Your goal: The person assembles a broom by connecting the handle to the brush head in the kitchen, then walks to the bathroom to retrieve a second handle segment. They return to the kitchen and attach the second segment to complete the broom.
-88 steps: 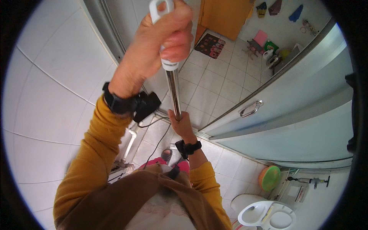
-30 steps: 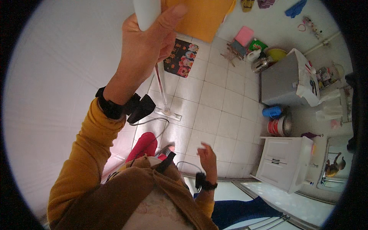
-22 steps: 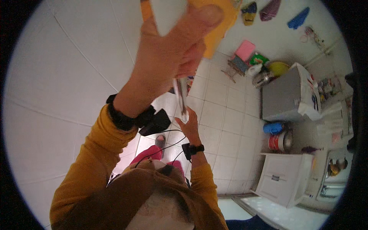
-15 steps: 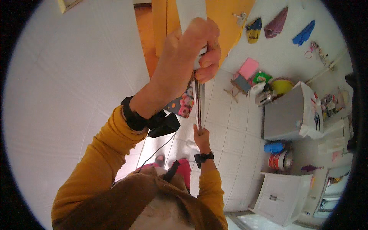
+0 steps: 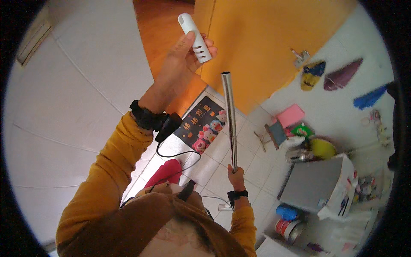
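My left hand is raised high, closed round a white plastic handle piece with several slots near its lower end and a hole at its top. Lower down and to the right, my right hand is wrapped round a shiny metal pole. The pole stands almost upright, its bare open top pointing up toward the door. A gap separates the handle piece from the pole's top. What the pole's lower end carries is hidden behind my right hand and arm.
A yellow-orange door is ahead, with a dark printed doormat on the tiled floor before it. At the right are a grey cabinet, a folding stool and a yellow-green basin. Cloths hang on the wall.
The white handle piece, earlier in line with the pole's top, is now apart from it, up and left in my left hand. The view has turned, and the pole's top is exposed.
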{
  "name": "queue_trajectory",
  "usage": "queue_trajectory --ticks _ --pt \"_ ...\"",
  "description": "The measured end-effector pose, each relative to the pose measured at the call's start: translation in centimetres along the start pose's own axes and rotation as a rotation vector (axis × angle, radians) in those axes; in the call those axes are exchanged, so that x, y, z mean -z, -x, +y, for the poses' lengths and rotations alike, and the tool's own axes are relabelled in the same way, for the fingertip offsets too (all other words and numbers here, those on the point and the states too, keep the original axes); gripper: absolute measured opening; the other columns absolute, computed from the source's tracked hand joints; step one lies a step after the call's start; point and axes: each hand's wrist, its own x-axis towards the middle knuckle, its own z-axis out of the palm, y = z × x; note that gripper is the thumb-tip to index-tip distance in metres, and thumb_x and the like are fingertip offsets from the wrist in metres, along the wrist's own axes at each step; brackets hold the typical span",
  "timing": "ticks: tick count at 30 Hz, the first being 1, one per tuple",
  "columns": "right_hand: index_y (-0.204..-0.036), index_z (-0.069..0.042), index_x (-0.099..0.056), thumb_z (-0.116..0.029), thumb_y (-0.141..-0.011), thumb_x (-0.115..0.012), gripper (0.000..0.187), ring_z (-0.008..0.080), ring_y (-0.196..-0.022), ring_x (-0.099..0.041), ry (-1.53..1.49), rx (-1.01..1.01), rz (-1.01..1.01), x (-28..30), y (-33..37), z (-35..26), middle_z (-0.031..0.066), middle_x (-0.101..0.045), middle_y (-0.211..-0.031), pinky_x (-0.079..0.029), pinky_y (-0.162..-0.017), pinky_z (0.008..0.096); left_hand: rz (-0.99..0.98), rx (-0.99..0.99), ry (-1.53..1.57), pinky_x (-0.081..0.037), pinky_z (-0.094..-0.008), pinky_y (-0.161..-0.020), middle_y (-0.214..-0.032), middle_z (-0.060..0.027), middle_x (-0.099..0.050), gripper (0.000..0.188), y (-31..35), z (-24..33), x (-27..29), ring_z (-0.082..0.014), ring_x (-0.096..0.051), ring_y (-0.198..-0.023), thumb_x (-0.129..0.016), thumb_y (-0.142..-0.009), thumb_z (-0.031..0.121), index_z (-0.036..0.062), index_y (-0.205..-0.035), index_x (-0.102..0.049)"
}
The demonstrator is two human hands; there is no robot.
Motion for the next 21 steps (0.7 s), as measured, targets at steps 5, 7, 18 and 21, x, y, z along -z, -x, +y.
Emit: queue_trajectory --ticks 5,7,18,21 --pt "-0.056 -0.002 -0.049 -0.033 -0.087 -0.065 0.047 0.0109 -0.047 -0.040 -0.022 -0.053 -0.052 1.2 -9.3 0.1 0.0021 -0.045 -0.048 -0.033 -0.044 0.0358 0.128 0.038 0.097 -0.047 -0.0382 -0.097 -0.104 -0.0124 -0.059 0.033 -7.2 -1.9 6.4 -0.0259 -0.060 -0.102 -0.050 -0.097 0.031 0.0000 -0.106 -0.050" --pt "-0.056 -0.002 -0.049 -0.034 -0.087 -0.065 0.048 0.0110 -0.047 -0.040 0.038 -0.005 -0.011 2.4 -12.7 -0.7 0.0024 -0.045 -0.048 -0.033 -0.044 0.0354 0.232 0.087 0.235 -0.048 -0.0400 -0.097 -0.105 -0.0141 -0.059 0.030 -11.4 -3.1 8.3 -0.0276 -0.060 -0.103 -0.051 -0.096 0.029 -0.0002 -0.105 -0.050" --pt "-0.057 -0.002 -0.047 -0.034 -0.087 -0.064 0.047 0.0140 -0.046 -0.043 0.099 0.079 -0.089 2.2 -34.2 1.0 0.0057 -0.047 -0.048 -0.032 -0.042 0.0368 0.407 -0.054 0.256 -0.049 -0.0417 -0.098 -0.109 -0.0182 -0.058 0.025 -30.0 -7.1 14.7 -0.0308 -0.057 -0.109 -0.054 -0.095 0.025 0.0009 -0.100 -0.050" --pt "-0.059 -0.004 -0.049 -0.026 -0.086 -0.066 0.039 0.0119 -0.049 -0.046 0.009 -0.089 -0.121 2.1 -38.8 4.3 0.0017 -0.048 -0.051 -0.035 -0.044 0.0337 0.397 -0.069 0.200 -0.049 -0.0406 -0.096 -0.109 -0.0177 -0.057 0.025 -34.8 -8.2 16.2 -0.0304 -0.057 -0.109 -0.056 -0.094 0.025 0.0021 -0.102 -0.051"
